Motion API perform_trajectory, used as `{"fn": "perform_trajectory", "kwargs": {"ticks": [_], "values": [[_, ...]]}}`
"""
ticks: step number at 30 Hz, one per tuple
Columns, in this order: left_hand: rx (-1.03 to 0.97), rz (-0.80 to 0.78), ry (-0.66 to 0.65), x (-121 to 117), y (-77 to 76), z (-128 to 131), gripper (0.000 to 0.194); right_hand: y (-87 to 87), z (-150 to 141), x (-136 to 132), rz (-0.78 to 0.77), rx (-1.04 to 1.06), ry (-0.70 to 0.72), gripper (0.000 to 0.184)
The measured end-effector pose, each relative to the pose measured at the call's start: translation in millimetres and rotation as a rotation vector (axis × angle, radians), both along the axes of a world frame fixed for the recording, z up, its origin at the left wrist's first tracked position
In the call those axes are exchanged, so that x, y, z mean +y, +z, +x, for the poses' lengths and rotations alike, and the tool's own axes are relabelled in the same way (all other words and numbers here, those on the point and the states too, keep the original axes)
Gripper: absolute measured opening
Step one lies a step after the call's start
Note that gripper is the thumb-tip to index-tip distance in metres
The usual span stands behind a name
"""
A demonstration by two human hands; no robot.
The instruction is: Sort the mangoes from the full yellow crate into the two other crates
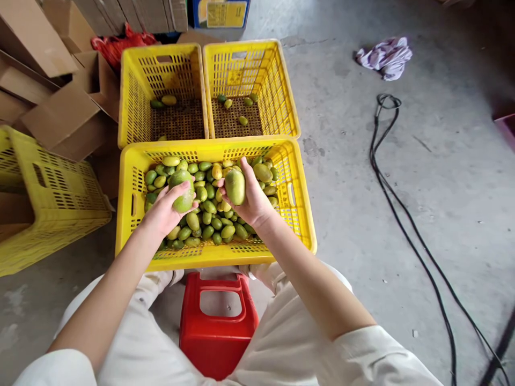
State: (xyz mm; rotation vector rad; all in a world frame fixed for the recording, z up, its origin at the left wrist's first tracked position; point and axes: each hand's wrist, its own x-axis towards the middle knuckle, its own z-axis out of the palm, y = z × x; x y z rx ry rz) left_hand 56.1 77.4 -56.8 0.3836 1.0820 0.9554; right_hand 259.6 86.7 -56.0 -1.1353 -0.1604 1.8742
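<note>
My left hand (166,206) is closed around a large green lemon (183,193), with the fingers curled under it. A paler yellow-green lemon (235,187) rests in my right hand (254,198), palm up, thumb along its side. Both hands are above a yellow plastic crate (213,261) and are apart from each other. Inside that crate lie many smaller oval lemons (208,206), mostly green with some yellow ones. The hands and forearms hide part of the pile.
Behind stand two yellow crates, the left crate (161,49) and right crate (243,45), with a few fruits each. Another yellow crate (68,182) and cardboard boxes (60,118) are left. A red stool (217,332) is between my legs; cable (386,187) and cloth (386,56) lie right.
</note>
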Motion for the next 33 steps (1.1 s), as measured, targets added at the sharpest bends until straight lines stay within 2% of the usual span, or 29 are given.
{"fn": "perform_trajectory", "kwargs": {"ticks": [3,7,10,13,21,24,28,33], "values": [[-0.024,-0.014,0.003,-1,-1.3,1,0.044,4.5,-3,1,-0.01,0.001,-0.008,0.042],[-0.033,-0.017,0.006,0,-0.2,4,0.042,2.0,-2,3,-0.021,0.03,-0.013,0.044],[-0.045,-0.038,0.029,3,5.5,5,0.032,-0.9,1,4,-0.049,0.079,-0.006,0.047],[-0.064,-0.085,0.062,4,13.9,6,0.03,-2.8,3,3,-0.058,0.127,0.003,0.049],[-0.078,-0.17,0.121,4,28.9,14,0.033,-5.6,5,0,-0.005,0.08,0.006,0.025],[-0.088,-0.181,0.102,4,26.8,13,0.027,-4.4,4,-1,-0.008,0.079,0.0,0.023],[-0.079,-0.136,0.1,3,16.6,6,0.013,-4.3,3,0,-0.011,0.1,0.016,0.029],[-0.058,-0.093,0.103,2,7.6,1,0.023,-6.4,3,3,-0.026,0.096,0.015,0.039]]}}
